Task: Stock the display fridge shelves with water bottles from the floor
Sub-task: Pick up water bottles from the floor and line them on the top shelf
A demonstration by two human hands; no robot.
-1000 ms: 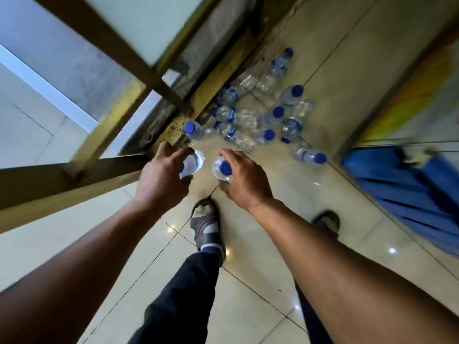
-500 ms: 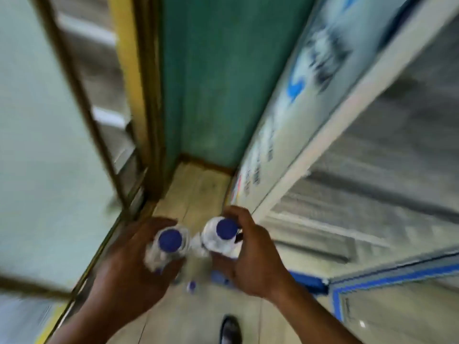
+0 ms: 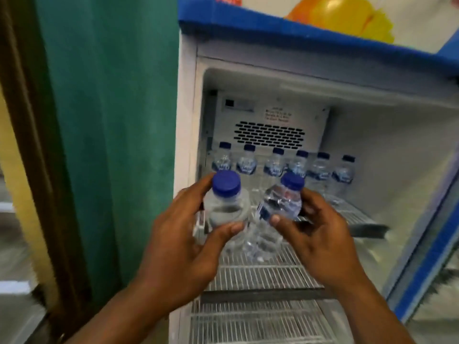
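My left hand (image 3: 181,247) grips a clear water bottle with a blue cap (image 3: 226,194), held upright in front of the open display fridge (image 3: 188,100). Just to its right, my right hand (image 3: 320,234) holds a second blue-capped bottle (image 3: 283,202), tilted slightly left. Both bottles hover above the front of the top wire shelf (image 3: 352,212). Several bottles (image 3: 275,162) stand in a row along the back of that shelf. A lower wire shelf (image 3: 260,276) shows beneath my hands.
The fridge door (image 3: 427,256) with its blue frame stands open at the right. A green wall (image 3: 109,120) borders the fridge on the left, with a dark brown frame (image 3: 27,120) beyond it. A vent panel (image 3: 270,132) fills the fridge's back wall.
I have risen from the floor pile and turned to the fridge. Both hands carried their bottles up from near the floor to the front of the top shelf.
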